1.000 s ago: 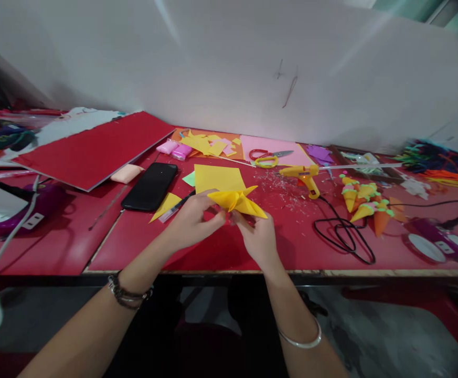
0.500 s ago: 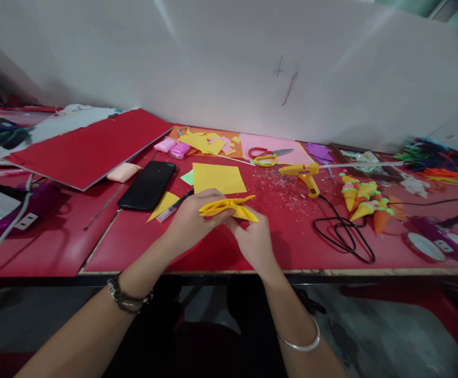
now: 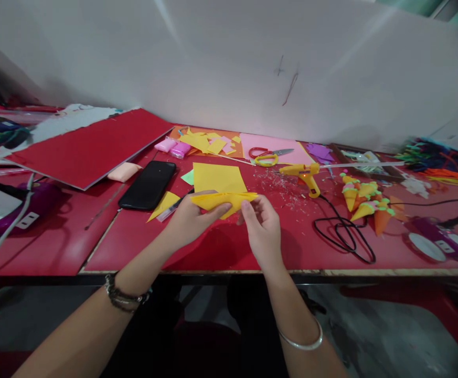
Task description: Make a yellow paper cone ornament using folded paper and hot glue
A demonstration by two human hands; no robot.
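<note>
Red worktop point(image 3: 110, 244) against a pale wall point(image 3: 213, 63), as I view it remotely. Left: a red board point(image 3: 95, 147), with a black phone point(image 3: 148, 185) nearer the front edge. Rear: I note pink packets point(image 3: 180, 150) and scissors point(image 3: 283, 152) lying partly on a pink sheet point(image 3: 262, 142). Right: a yellow glue gun point(image 3: 300, 170), small decorated cones point(image 3: 364, 210), multicoloured stems point(image 3: 435, 156).

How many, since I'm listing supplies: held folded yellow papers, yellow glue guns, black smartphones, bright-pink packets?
Held folded yellow paper: 1
Yellow plastic glue gun: 1
Black rectangular smartphone: 1
Bright-pink plastic packets: 2
Total: 5
</note>
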